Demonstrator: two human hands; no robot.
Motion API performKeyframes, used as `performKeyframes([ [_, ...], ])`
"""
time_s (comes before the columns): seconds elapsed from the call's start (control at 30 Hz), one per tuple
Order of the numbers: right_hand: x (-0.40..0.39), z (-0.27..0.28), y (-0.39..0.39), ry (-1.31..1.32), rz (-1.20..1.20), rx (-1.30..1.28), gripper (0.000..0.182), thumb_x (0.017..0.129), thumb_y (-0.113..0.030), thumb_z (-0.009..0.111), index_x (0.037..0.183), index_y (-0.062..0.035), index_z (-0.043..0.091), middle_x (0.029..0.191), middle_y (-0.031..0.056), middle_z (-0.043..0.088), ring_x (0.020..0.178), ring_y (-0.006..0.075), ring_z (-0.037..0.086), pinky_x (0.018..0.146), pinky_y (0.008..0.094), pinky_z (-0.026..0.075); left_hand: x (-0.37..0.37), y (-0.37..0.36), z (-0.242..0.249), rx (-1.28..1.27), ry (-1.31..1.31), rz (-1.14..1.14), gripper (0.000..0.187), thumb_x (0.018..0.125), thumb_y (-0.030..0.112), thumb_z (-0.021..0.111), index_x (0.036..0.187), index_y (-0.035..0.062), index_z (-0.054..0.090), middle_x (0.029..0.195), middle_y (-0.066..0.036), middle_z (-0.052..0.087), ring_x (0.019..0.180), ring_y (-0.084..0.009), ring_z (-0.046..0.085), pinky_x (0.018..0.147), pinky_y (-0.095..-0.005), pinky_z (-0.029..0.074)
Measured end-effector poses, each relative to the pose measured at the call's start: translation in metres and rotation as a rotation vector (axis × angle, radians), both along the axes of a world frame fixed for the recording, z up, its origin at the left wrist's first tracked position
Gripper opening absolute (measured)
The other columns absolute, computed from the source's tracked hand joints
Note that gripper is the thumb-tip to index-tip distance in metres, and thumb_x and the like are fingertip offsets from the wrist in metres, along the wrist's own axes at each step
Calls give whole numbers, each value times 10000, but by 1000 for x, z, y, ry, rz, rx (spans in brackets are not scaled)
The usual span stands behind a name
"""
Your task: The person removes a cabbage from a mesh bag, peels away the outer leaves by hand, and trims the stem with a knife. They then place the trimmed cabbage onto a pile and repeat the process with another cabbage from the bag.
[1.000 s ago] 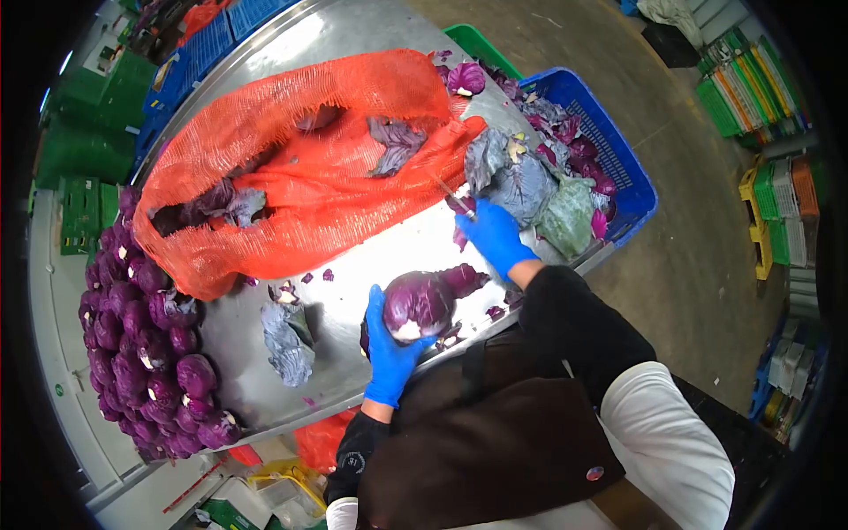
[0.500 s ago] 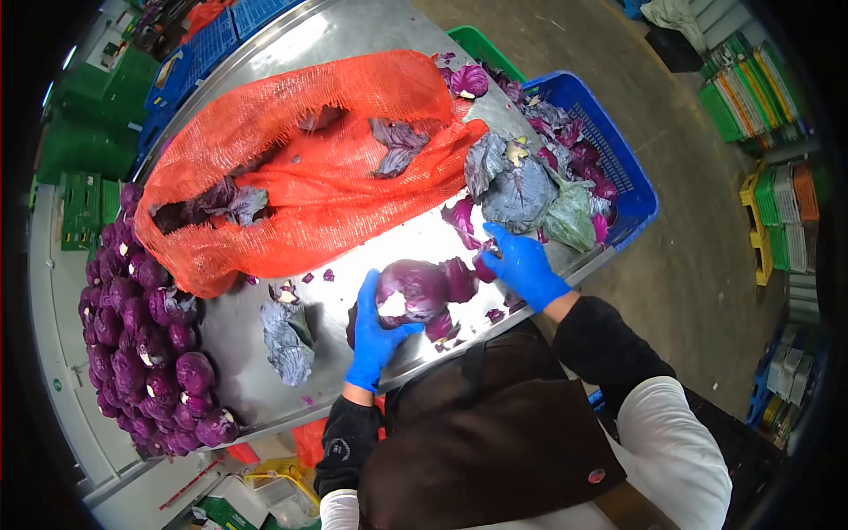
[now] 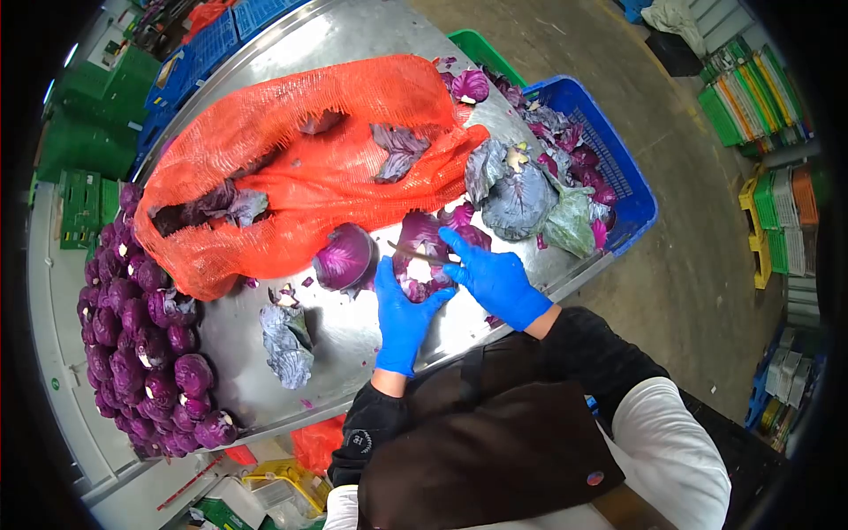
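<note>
A red cabbage [image 3: 422, 237] lies on the steel table [image 3: 353, 327] just in front of me. My left hand [image 3: 402, 311], in a blue glove, grips its near side at the pale stem end. Also gloved in blue, my right hand [image 3: 491, 276] holds a knife [image 3: 415, 254] whose blade lies across the cabbage, pointing left. A rounded purple cabbage piece [image 3: 344, 256] rests just left of it, against the orange net sack [image 3: 291, 168].
Trimmed red cabbages [image 3: 146, 340] are piled at the table's left end. A loose grey-purple leaf [image 3: 287, 340] lies on the table. Discarded outer leaves [image 3: 521, 194] spill into a blue crate [image 3: 609, 150] at the right edge. Green crates stand around.
The cabbage has shifted farther from me, toward the sack. My right hand came back from the leaf pile and laid the knife across it. A rounded piece now lies to its left.
</note>
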State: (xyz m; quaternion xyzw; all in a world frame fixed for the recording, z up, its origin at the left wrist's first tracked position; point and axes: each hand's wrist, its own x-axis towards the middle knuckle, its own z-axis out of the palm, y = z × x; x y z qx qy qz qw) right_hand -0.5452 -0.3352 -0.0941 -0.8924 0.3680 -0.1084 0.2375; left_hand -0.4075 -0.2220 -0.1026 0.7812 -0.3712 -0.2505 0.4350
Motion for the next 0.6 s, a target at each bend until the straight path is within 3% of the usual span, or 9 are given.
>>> performKeyframes([
  [0.07,-1,11,4,187,133,-37,566,918,-480,441,1414,-225,344,670,57,594,522,237,597,425,375,424,4,-6,4,59,51,-44,993,582,345,867,1328,-27,327,1270,-214,433,1174,-348,450,985,-409,385],
  [0.23,0,6,3,206,127,-91,583,905,-496,433,1424,-253,328,630,55,561,493,220,586,398,369,407,1,-11,5,71,-61,-94,946,578,313,863,1309,-9,357,1244,-203,452,1133,-355,473,948,-415,407],
  [0.43,14,-4,-4,118,123,-118,469,905,-435,485,1324,-224,473,640,81,583,474,237,574,418,367,435,-2,-11,10,61,-8,-56,926,586,309,858,1301,-18,369,1219,-210,470,1121,-360,478,948,-415,406],
  [0.53,19,-6,-7,-9,98,-49,398,896,-392,515,1265,-243,523,681,89,614,527,255,600,457,381,458,0,-7,-3,6,37,7,972,584,326,858,1329,-30,345,1259,-232,451,1156,-367,463,967,-410,398],
  [0.6,19,-1,-22,-199,223,-112,337,920,-415,468,1148,-214,615,701,112,646,609,300,634,536,405,489,-1,-5,-5,70,-40,-31,1038,576,345,863,1361,-38,302,1333,-264,390,1211,-392,423,995,-409,382],
])
